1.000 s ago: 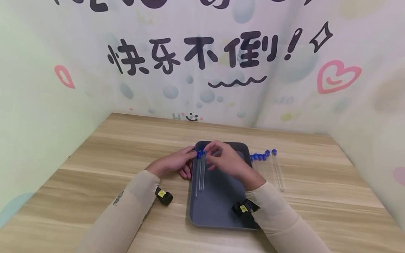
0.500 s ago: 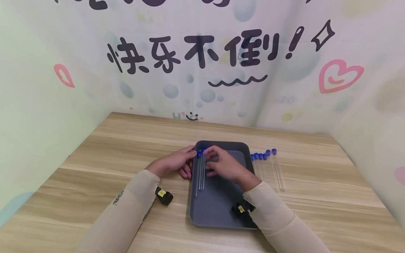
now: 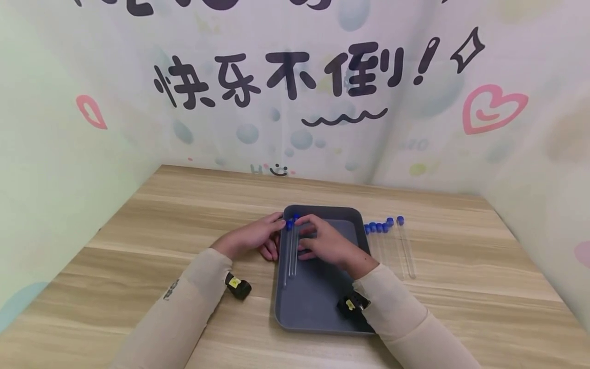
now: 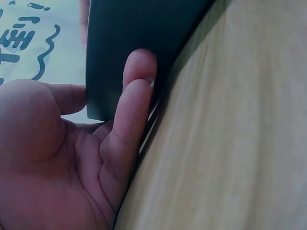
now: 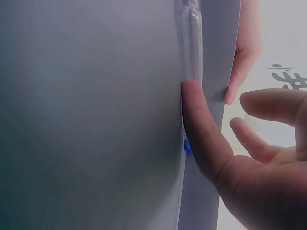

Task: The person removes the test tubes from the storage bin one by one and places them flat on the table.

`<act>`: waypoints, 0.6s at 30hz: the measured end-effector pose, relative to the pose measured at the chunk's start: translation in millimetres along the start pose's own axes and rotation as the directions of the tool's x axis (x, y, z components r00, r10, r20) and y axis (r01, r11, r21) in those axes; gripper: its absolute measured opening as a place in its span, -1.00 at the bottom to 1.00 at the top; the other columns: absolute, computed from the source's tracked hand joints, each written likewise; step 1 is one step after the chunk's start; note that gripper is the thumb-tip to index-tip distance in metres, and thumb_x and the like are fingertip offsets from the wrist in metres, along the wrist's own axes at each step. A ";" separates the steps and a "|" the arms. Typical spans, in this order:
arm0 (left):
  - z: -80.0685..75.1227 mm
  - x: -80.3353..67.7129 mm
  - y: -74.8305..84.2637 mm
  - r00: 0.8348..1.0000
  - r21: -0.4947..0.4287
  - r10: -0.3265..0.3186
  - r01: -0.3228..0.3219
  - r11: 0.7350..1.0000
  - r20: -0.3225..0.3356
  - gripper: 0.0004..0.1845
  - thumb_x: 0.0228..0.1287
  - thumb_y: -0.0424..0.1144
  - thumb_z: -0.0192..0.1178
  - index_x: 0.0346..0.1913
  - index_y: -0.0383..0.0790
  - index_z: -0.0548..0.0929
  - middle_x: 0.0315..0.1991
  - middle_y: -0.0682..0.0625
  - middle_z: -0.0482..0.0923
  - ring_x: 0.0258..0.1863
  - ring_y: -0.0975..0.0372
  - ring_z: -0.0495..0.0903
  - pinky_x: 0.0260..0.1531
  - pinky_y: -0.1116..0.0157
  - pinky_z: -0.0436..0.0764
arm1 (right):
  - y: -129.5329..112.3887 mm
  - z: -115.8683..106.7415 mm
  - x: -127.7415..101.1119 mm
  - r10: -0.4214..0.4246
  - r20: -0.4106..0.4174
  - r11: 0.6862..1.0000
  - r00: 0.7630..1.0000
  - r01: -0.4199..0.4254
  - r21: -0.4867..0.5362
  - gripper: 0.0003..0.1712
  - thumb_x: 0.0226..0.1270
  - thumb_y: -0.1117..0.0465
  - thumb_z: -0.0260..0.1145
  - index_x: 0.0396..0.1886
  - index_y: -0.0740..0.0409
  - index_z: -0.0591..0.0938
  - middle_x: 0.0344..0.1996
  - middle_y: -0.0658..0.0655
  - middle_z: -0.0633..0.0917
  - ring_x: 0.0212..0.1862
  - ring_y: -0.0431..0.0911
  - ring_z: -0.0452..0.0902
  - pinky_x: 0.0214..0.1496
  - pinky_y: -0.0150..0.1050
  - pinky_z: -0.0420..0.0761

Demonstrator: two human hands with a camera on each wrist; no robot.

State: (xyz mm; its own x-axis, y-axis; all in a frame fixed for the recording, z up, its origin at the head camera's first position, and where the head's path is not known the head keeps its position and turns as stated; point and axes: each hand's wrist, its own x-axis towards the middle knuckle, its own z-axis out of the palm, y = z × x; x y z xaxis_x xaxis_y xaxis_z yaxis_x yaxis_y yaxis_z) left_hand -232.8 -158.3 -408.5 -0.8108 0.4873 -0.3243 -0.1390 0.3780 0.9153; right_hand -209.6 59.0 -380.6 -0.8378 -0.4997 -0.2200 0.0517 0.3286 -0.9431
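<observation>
A grey tray (image 3: 318,323) lies on the table with several clear test tubes (image 3: 293,256) with blue caps along its left side. My left hand (image 3: 251,238) grips the tray's left wall, thumb at the rim and the other fingers against the outside. The left wrist view shows those fingers (image 4: 129,110) low beside the table. Inside the tray, my right hand (image 3: 329,243) is spread next to the tubes, its fingertips at their right side. In the right wrist view, one extended finger (image 5: 204,129) touches a test tube (image 5: 193,48), with the thumb held apart.
To the right of the tray, several more blue-capped test tubes (image 3: 405,251) lie on the wooden table (image 3: 461,307), partly hidden behind its wall. A printed cloth (image 3: 276,128) hangs behind the table. Black wrist cameras (image 3: 238,286) are strapped to both wrists.
My right hand has shifted slightly left and its fingers have come lower along the tubes. The left hand stays at the tray's wall.
</observation>
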 end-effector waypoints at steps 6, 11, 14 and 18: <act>0.3 0.4 1.1 1.000 0.003 0.006 -0.006 1.000 0.000 -0.46 0.66 -0.02 -0.35 0.59 0.11 -0.01 -0.36 -0.17 0.57 -0.52 0.13 0.67 -0.50 0.25 0.72 | 0.5 -2.0 0.0 0.008 0.016 1.000 1.000 -0.009 0.018 -0.52 0.47 0.44 0.08 0.34 0.24 0.34 0.24 0.43 0.40 0.00 0.11 0.62 0.01 -0.05 0.74; 1.2 0.0 1.8 1.000 0.011 0.005 -0.005 1.000 -0.002 -0.46 0.66 -0.02 -0.34 0.59 0.10 -0.02 -0.35 -0.18 0.57 -0.51 0.13 0.67 -0.48 0.24 0.72 | 1.2 -4.1 -0.5 0.020 0.056 1.000 0.998 -0.021 0.016 -0.56 0.49 0.42 0.08 0.32 0.27 0.37 0.18 0.43 0.46 -0.06 0.06 0.67 0.04 -0.05 0.73; 1.0 0.6 1.6 1.000 0.014 0.005 -0.005 1.000 -0.005 -0.46 0.66 -0.01 -0.34 0.60 0.12 -0.03 -0.35 -0.18 0.57 -0.50 0.13 0.67 -0.47 0.24 0.72 | 1.2 -4.4 -0.2 0.027 0.076 1.000 0.997 -0.028 0.011 -0.55 0.49 0.41 0.09 0.33 0.27 0.37 0.14 0.43 0.49 -0.08 0.03 0.69 0.04 -0.05 0.73; 0.7 1.1 0.4 1.000 0.008 0.004 -0.004 1.000 -0.005 -0.45 0.66 -0.01 -0.34 0.60 0.13 -0.04 -0.34 -0.19 0.56 -0.51 0.12 0.67 -0.49 0.25 0.72 | 1.6 -4.0 0.5 0.030 0.094 1.000 0.995 -0.029 -0.005 -0.56 0.49 0.40 0.09 0.33 0.28 0.39 0.12 0.42 0.53 -0.10 0.01 0.70 0.01 -0.07 0.74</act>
State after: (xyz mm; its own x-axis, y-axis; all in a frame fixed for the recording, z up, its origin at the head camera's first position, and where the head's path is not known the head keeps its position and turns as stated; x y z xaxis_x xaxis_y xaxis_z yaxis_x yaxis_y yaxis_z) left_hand -233.4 -157.0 -408.6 -0.8144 0.4843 -0.3197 -0.1313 0.3827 0.9145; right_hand -212.1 62.5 -381.2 -0.7808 -0.5632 -0.2705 0.0738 0.3468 -0.9350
